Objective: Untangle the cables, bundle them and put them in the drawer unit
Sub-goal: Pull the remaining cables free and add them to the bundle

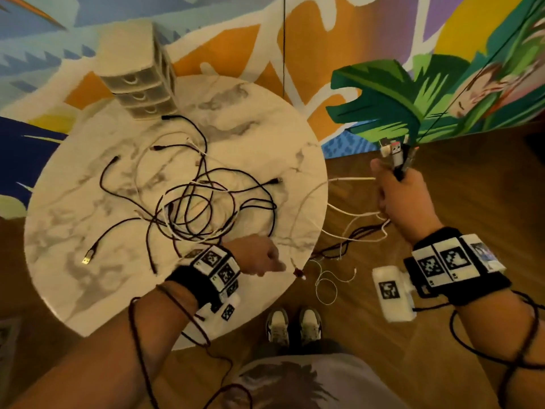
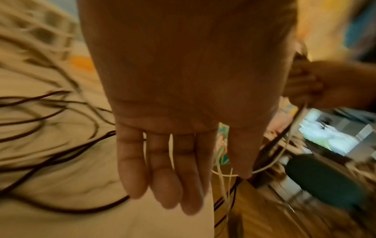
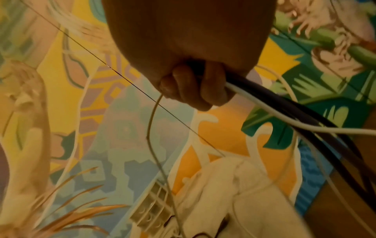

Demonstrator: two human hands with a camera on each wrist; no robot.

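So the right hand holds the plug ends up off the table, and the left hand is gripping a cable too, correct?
Not quite. The right hand does hold the plug ends up, off the table. But the left hand grips nothing: the left wrist view shows its fingers straight, with white cables running behind them.

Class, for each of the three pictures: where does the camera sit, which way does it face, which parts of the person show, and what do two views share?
Head: worn on the head, facing down at the marble table; both forearms, left hand, right hand and shoes show.
Left wrist: looks along the open left palm toward the table edge.
Right wrist: looks along the right hand's grip on the cables toward the mural.
Shared: the drawer unit in the head and right wrist views.
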